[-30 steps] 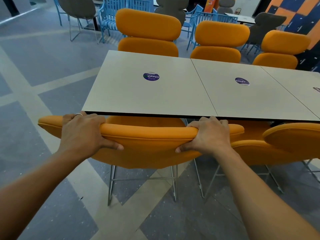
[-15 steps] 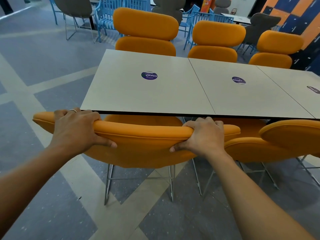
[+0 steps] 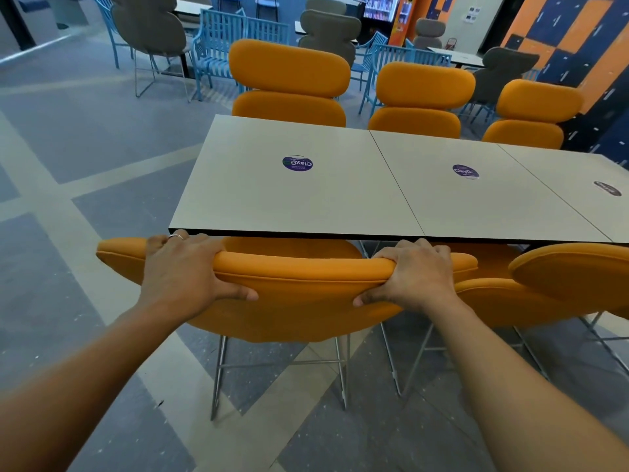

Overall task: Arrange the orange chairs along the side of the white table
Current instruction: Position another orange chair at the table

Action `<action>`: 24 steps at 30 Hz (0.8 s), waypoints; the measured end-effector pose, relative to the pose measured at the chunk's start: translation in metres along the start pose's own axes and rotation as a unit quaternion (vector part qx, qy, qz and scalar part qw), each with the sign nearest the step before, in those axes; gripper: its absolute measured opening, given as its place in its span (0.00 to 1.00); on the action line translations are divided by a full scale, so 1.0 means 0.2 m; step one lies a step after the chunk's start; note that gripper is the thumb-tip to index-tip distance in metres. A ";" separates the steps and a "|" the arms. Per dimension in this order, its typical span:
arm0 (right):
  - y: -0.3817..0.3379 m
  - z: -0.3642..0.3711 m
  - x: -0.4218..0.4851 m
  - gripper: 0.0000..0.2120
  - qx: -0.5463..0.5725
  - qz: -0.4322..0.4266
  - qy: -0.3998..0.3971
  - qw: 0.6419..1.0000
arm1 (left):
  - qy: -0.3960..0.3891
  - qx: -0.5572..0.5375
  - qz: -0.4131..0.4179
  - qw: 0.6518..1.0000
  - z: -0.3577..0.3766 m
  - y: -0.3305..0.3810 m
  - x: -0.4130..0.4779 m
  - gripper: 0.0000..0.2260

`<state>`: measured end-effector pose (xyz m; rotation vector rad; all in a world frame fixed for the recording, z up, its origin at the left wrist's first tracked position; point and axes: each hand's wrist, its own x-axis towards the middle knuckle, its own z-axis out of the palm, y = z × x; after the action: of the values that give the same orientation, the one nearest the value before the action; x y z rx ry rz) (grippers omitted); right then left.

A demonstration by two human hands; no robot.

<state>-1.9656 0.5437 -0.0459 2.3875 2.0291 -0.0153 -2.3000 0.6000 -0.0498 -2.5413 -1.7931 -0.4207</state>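
An orange chair [image 3: 292, 301] stands at the near side of the white table [image 3: 279, 206], its seat tucked under the table's left end. My left hand [image 3: 183, 270] grips the top of its backrest on the left, and my right hand [image 3: 418, 274] grips it on the right. A second orange chair [image 3: 561, 284] sits right beside it on the near side, its backrest overlapping the first one's right tip. Three more orange chairs [image 3: 289, 86] [image 3: 422, 97] [image 3: 534, 114] line the far side, facing me.
Purple round stickers [image 3: 297, 163] mark the tabletops. Blue metal chairs [image 3: 221, 46] and grey padded chairs [image 3: 149, 25] stand behind the far row. Open grey and beige floor [image 3: 85, 148] stretches to the left. An orange and blue wall [image 3: 578, 39] is at the back right.
The view has lifted and shifted, so the table and chairs sit lower and further right in frame. Both hands keep the same grip on the backrest; the chair stays by the table edge.
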 end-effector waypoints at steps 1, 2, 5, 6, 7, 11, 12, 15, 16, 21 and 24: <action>-0.01 0.00 0.00 0.44 0.001 0.002 -0.001 1.000 | -0.006 0.008 0.000 1.000 0.00 -0.01 0.00 0.33; -0.01 -0.01 0.00 0.44 0.004 0.003 -0.003 1.000 | -0.012 0.011 0.000 1.000 0.00 -0.02 0.01 0.35; -0.03 -0.02 -0.01 0.42 0.015 0.008 -0.014 1.000 | -0.029 -0.002 0.009 1.000 -0.01 -0.05 0.01 0.38; -0.03 -0.03 -0.01 0.41 0.019 0.010 -0.017 1.000 | -0.035 -0.014 0.015 0.999 -0.02 -0.06 0.01 0.39; -0.04 -0.03 -0.01 0.41 0.023 0.012 -0.022 0.999 | -0.042 -0.030 0.019 0.999 -0.03 -0.07 0.00 0.39; -0.11 -0.05 -0.02 0.40 0.044 -0.002 -0.049 0.998 | -0.047 -0.110 0.018 0.993 -0.08 -0.13 -0.02 0.39; -0.15 -0.06 -0.02 0.40 0.069 -0.010 -0.057 0.996 | -0.040 -0.131 0.013 0.990 -0.10 -0.15 -0.03 0.38; -0.28 -0.10 -0.02 0.39 0.201 -0.023 -0.062 0.977 | -0.012 -0.177 0.000 0.984 -0.15 -0.23 -0.05 0.34; -0.35 -0.12 -0.01 0.38 0.242 -0.029 -0.055 0.968 | -0.003 -0.189 -0.006 0.982 -0.17 -0.28 -0.07 0.31; -0.65 -0.18 0.03 0.27 0.289 -0.059 -0.008 0.955 | 0.050 -0.206 -0.018 0.977 -0.25 -0.48 -0.14 0.19; -0.81 -0.18 0.08 0.21 0.297 -0.073 0.001 0.952 | 0.059 -0.205 -0.028 0.977 -0.29 -0.59 -0.20 0.17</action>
<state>-2.1220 0.5855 -0.0107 2.5047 2.4712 -0.7220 -2.4341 0.5942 -0.0208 -2.6416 -1.9026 -1.0192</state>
